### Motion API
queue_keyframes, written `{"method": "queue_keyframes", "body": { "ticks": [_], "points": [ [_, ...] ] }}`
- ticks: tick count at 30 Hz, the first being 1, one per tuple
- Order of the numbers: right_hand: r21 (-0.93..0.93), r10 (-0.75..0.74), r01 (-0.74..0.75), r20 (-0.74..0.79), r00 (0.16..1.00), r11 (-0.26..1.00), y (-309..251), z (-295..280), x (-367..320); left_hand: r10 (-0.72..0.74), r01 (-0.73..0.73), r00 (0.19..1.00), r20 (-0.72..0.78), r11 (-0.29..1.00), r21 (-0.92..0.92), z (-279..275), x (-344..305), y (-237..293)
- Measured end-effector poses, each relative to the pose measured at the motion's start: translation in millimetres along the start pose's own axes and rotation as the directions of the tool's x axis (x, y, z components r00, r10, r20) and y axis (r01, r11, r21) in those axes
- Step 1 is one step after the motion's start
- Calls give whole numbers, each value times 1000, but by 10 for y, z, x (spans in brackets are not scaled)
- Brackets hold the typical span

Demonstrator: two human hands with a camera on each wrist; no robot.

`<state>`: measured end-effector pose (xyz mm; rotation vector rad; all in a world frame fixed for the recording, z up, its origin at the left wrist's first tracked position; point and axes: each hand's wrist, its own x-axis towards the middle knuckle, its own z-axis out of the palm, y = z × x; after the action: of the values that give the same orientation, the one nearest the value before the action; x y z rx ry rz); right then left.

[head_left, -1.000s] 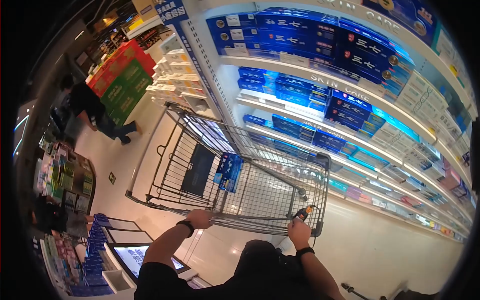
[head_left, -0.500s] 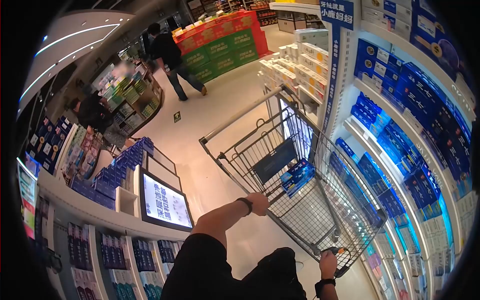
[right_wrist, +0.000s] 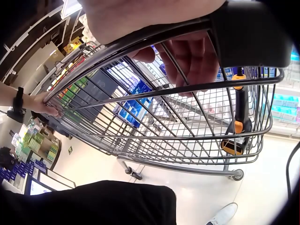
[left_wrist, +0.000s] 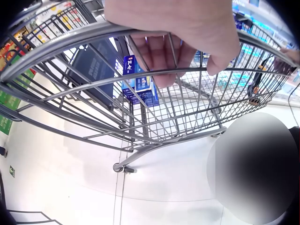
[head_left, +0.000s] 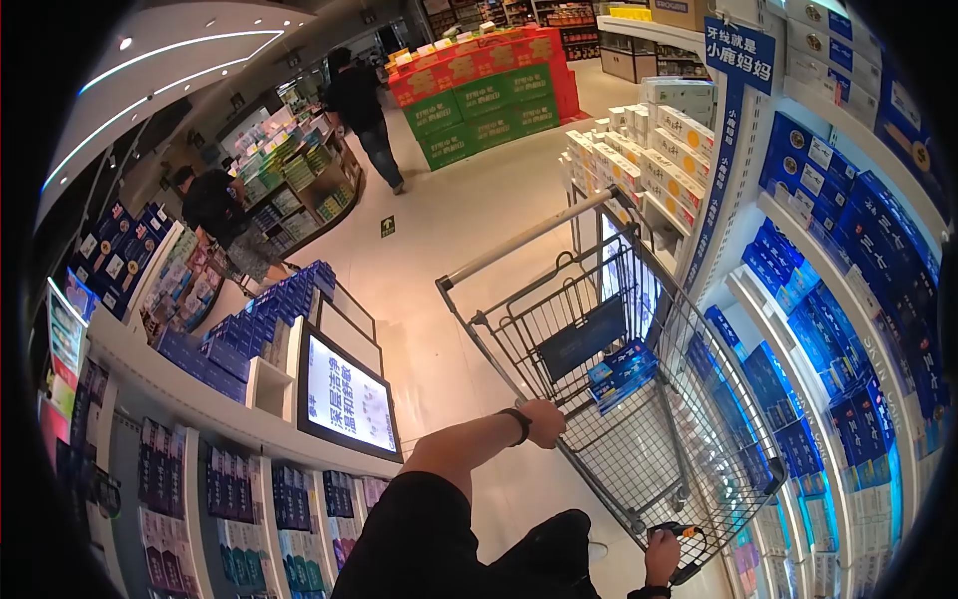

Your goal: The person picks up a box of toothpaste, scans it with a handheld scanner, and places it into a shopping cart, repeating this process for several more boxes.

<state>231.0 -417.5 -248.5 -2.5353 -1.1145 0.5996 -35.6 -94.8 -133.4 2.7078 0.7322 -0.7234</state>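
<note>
A grey wire shopping cart (head_left: 537, 238) stands in front of me, its handle bar at the far end. My left hand (head_left: 544, 423) grips its near top rim; in the left wrist view the fingers (left_wrist: 161, 58) curl over the bar and down inside. Farther right on that rim, by the black corner bumper (right_wrist: 251, 35), my right hand (head_left: 663, 557) curls over the bar in the same way. Blue printed boxes (head_left: 624, 374) lie in the cart beside a dark panel (head_left: 584, 341). A black-and-orange device (right_wrist: 241, 110) sits at the basket's corner, near my right hand.
Lit shelves of blue boxes (head_left: 858, 329) line the right side, close to the cart. On the left, a screen (head_left: 344, 394) stands above a shelf of cartons. Ahead are green and red stacked boxes (head_left: 489, 105), white cartons (head_left: 669, 165) and a walking person (head_left: 364, 120).
The view has swung left, so the cart now appears farther right and the aisle and left shelves show. The walking person is farther off. Both hands stay on the rim.
</note>
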Motion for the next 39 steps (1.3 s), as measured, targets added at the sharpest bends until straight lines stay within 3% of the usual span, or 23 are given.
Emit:
{"method": "queue_keyframes", "body": {
  "ticks": [12,15,16,18,19,20,21,27,28,30,31,34,39],
  "points": [
    [17,44,-43,-41,998,999,18,57,-15,28,-31,996,84,999,26,62,78,-74],
    [70,55,-47,-119,991,996,-107,-16,-65,121,-122,992,-41,992,-14,393,187,-236],
    [0,106,-106,-13,994,994,-104,-53,-64,171,-175,981,-90,984,-40,480,204,-295],
    [34,186,-185,-20,982,982,-270,-181,-105,107,-107,994,-23,994,-24,280,120,-219],
    [57,188,-186,-20,982,981,-153,-71,-106,81,-80,993,91,997,-13,196,136,-185],
    [16,175,-175,-39,984,984,-226,-178,-140,155,-154,988,5,988,-21,275,144,-241],
    [17,222,-221,-45,974,975,-174,-76,-141,105,-105,994,32,994,-18,214,150,-187],
    [100,212,-199,-140,967,975,-219,-99,-143,198,-202,977,78,978,50,107,160,-163],
    [116,226,-209,-156,962,971,-258,-113,-116,260,-260,966,9,964,49,131,155,-188],
    [148,255,-230,-181,950,962,-298,-158,-148,249,-250,968,18,967,46,142,154,-205],
    [112,262,-245,-173,949,963,-300,-159,-147,263,-263,963,-65,965,8,193,160,-221],
    [101,202,-185,-201,959,978,-289,-156,-149,263,-263,964,-46,965,6,147,162,-212],
    [90,283,-274,-115,952,958,-329,-189,-138,253,-254,966,45,967,6,99,169,-210]
  ]
}}
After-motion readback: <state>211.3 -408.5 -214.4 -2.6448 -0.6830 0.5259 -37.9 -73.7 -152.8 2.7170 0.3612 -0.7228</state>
